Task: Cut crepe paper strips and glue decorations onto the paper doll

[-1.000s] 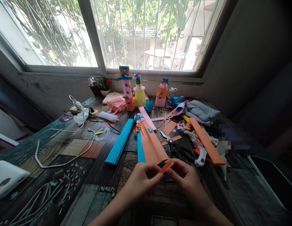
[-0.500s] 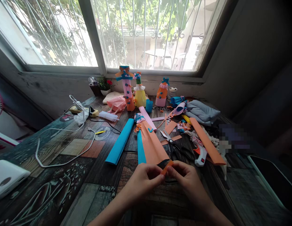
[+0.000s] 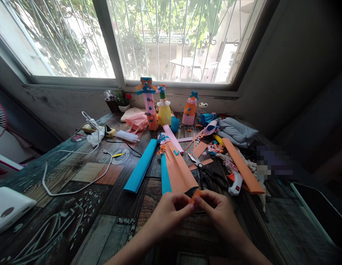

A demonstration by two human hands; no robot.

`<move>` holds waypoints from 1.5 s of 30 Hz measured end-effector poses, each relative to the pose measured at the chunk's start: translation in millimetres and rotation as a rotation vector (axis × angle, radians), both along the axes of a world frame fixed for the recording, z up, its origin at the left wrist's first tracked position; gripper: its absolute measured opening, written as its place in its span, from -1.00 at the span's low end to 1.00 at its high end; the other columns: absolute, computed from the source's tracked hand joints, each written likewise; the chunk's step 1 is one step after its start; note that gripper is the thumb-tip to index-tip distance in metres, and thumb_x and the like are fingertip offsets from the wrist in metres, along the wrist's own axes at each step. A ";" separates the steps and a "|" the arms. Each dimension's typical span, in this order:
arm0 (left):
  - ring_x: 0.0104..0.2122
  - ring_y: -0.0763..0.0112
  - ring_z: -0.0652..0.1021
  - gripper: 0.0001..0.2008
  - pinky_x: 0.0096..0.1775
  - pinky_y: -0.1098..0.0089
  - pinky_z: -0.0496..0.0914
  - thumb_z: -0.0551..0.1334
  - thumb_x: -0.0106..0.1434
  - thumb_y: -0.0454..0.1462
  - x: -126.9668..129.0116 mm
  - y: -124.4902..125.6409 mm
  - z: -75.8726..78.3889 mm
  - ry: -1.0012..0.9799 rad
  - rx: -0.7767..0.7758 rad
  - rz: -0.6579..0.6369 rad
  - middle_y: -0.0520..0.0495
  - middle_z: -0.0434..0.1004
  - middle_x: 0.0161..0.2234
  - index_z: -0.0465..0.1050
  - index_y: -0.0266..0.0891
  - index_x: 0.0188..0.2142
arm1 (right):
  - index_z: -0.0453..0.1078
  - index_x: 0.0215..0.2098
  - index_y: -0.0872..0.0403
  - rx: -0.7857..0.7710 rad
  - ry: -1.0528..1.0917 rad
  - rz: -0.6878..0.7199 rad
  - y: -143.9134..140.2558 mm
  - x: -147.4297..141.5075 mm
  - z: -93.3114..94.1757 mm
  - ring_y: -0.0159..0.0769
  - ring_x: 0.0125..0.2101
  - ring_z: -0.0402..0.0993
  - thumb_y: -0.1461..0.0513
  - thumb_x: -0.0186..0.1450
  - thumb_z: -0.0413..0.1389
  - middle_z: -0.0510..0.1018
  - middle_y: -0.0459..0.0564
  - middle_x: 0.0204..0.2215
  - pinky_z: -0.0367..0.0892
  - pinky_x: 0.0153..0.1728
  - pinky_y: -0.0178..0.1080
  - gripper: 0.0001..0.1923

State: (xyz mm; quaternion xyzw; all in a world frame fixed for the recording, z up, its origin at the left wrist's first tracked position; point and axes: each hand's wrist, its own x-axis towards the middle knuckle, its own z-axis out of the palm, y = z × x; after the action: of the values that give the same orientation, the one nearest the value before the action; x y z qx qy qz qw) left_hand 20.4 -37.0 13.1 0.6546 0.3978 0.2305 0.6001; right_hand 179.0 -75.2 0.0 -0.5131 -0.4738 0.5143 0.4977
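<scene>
Lower centre of the frame: left hand (image 3: 169,213) and right hand (image 3: 216,211) pinched a small orange paper strip (image 3: 195,195), probably light, limp and easily creased, best gripped by its ends, above the table (image 3: 77,206).

Blue paper roll (image 3: 141,165) beside scissors (image 3: 200,170) and white glue gun (image 3: 235,182). Decorated paper figures (image 3: 164,106) under window (image 3: 171,40). White cable (image 3: 77,173) left; grey cloth (image 3: 237,130) right.

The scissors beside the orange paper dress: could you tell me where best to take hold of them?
Grip the scissors by the dark handle loops, coming from the near side: the loops point toward the person, the blades point away toward the window, and the glue gun lies close on the right.
</scene>
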 end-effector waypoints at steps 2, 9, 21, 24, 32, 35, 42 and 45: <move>-0.40 0.33 0.48 -0.63 -0.34 0.45 0.29 0.19 0.16 -0.09 -0.5 -0.2 -0.3 -0.010 -0.007 -0.001 -0.13 0.54 -0.45 0.52 -0.43 -0.42 | 0.48 -0.50 0.12 -0.003 0.009 -0.009 0.7 0.4 -0.6 -0.31 -0.48 0.41 0.10 0.16 0.19 0.51 -0.07 -0.56 0.30 -0.42 -0.34 -0.77; -0.42 0.38 0.47 -0.71 -0.34 0.48 0.28 0.22 0.15 -0.16 0.3 -0.3 -1.8 -0.015 -0.018 0.001 -0.09 0.53 -0.48 0.52 -0.41 -0.45 | 0.49 -0.49 0.11 0.008 0.023 -0.005 0.6 0.2 1.9 -0.31 -0.49 0.43 0.10 0.18 0.17 0.54 -0.05 -0.56 0.31 -0.42 -0.34 -0.76; -0.42 0.42 0.42 -0.73 -0.37 0.49 0.26 0.22 0.15 -0.16 1.6 -2.1 -6.1 0.003 0.037 0.013 -0.05 0.48 -0.47 0.50 -0.39 -0.41 | 0.49 -0.54 0.13 -0.022 -0.058 -0.020 -0.6 0.4 -0.8 -0.28 -0.48 0.41 0.06 0.13 0.20 0.52 -0.04 -0.57 0.29 -0.41 -0.30 -0.71; -0.42 0.40 0.43 -0.70 -0.38 0.48 0.26 0.21 0.15 -0.15 0.9 -2.0 -5.5 0.001 0.033 0.012 -0.07 0.50 -0.48 0.52 -0.40 -0.42 | 0.51 -0.54 0.12 -0.026 -0.050 -0.023 -0.4 -0.3 0.2 -0.28 -0.47 0.42 0.07 0.12 0.21 0.54 -0.03 -0.56 0.30 -0.41 -0.32 -0.73; -0.44 0.40 0.42 -0.67 -0.40 0.48 0.24 0.25 0.11 -0.12 0.1 -1.3 -8.0 -0.046 -0.030 0.029 -0.09 0.50 -0.48 0.54 -0.41 -0.42 | 0.50 -0.51 0.11 -0.028 0.006 -0.072 -2.7 0.1 4.2 -0.30 -0.50 0.43 0.09 0.10 0.24 0.55 -0.05 -0.57 0.33 -0.44 -0.32 -0.77; -0.47 0.43 0.39 -0.71 -0.42 0.49 0.21 0.25 0.10 -0.15 -0.3 -1.5 -8.8 -0.036 -0.036 0.015 -0.06 0.48 -0.50 0.54 -0.41 -0.42 | 0.48 -0.53 0.12 -0.022 -0.011 -0.077 -3.0 0.0 4.2 -0.29 -0.50 0.42 0.09 0.10 0.24 0.54 -0.04 -0.57 0.32 -0.43 -0.30 -0.76; -0.49 0.45 0.36 -0.75 -0.44 0.49 0.19 0.26 0.07 -0.20 0.4 -2.5 -5.6 -0.033 -0.054 0.004 -0.04 0.46 -0.54 0.56 -0.41 -0.42 | 0.48 -0.56 0.12 -0.025 0.003 -0.075 -1.3 0.7 0.8 -0.32 -0.52 0.39 0.10 0.08 0.26 0.51 -0.06 -0.60 0.30 -0.46 -0.33 -0.76; -0.50 0.46 0.36 -0.75 -0.45 0.49 0.18 0.27 0.06 -0.21 1.1 -2.4 -4.8 -0.046 -0.066 0.030 -0.05 0.46 -0.55 0.56 -0.43 -0.43 | 0.49 -0.52 0.12 -0.043 0.028 -0.067 -1.5 0.9 0.2 -0.32 -0.50 0.40 0.10 0.09 0.25 0.52 -0.07 -0.58 0.30 -0.45 -0.33 -0.78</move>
State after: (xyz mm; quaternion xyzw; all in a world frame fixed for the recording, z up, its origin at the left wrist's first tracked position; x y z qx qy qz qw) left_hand 21.5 -39.4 8.3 0.6231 0.4011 0.2413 0.6266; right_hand 179.9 -76.7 0.2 -0.5318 -0.4381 0.5145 0.5104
